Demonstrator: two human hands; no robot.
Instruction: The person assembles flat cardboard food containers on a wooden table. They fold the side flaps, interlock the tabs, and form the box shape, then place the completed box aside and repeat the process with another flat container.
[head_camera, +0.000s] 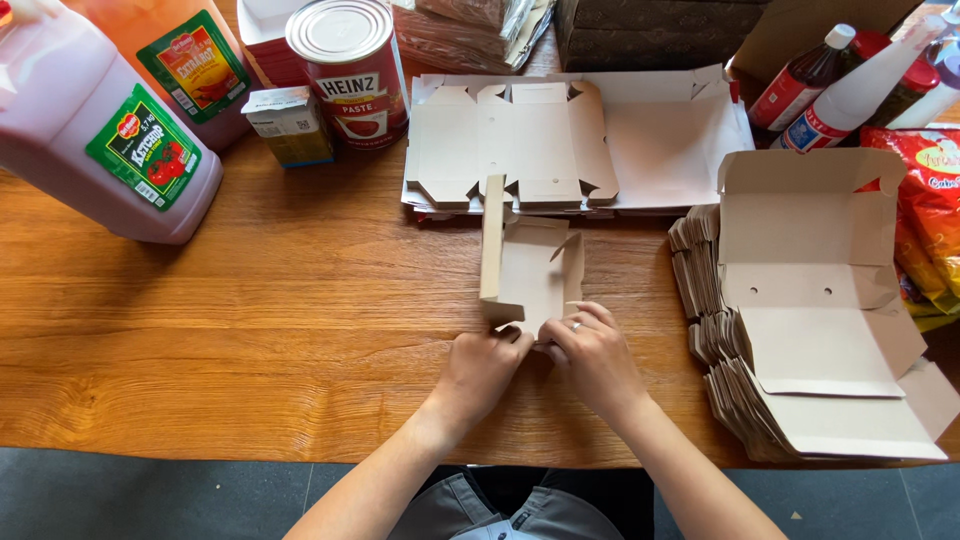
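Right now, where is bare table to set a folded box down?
Bare wood lies left of the left hand, below the ketchup jug. Crowded: flat blanks behind, folded stack beside the right hand.

Both forearms bare, no sleeves showing. Thin silver ring (576, 325) on finger of right hand (592, 352). Left hand (484, 368) plain, nothing worn. Grey collared top (470, 510) at bottom edge, dark bit in middle.
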